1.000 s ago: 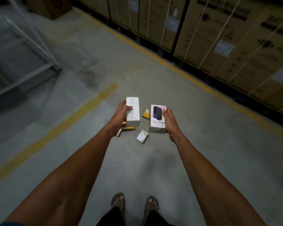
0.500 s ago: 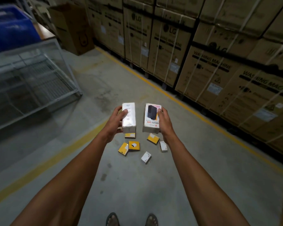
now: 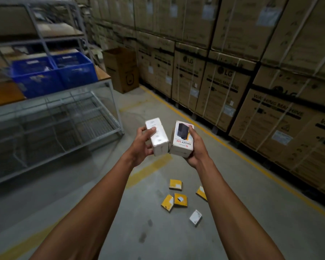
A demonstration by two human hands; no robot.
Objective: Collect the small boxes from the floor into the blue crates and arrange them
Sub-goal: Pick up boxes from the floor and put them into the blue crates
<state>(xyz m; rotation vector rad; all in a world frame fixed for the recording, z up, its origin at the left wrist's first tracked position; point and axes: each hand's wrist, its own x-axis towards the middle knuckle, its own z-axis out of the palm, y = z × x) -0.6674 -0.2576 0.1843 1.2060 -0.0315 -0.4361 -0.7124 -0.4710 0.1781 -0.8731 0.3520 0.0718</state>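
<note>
Two white boxes (image 3: 159, 136) are held side by side, touching; yellow boxes (image 3: 178, 197) and one small white box (image 3: 195, 218) lie scattered on the floor; two blue crates (image 3: 53, 76) sit side by side on the table.

head cam | worn on head | faces forward-down over both forearms | hands mid-frame, near | floor (image 3: 154, 241) below grip

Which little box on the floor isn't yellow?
The white box, lying nearest the camera. The four other floor boxes, like the yellow box beside it, are yellow.
</note>
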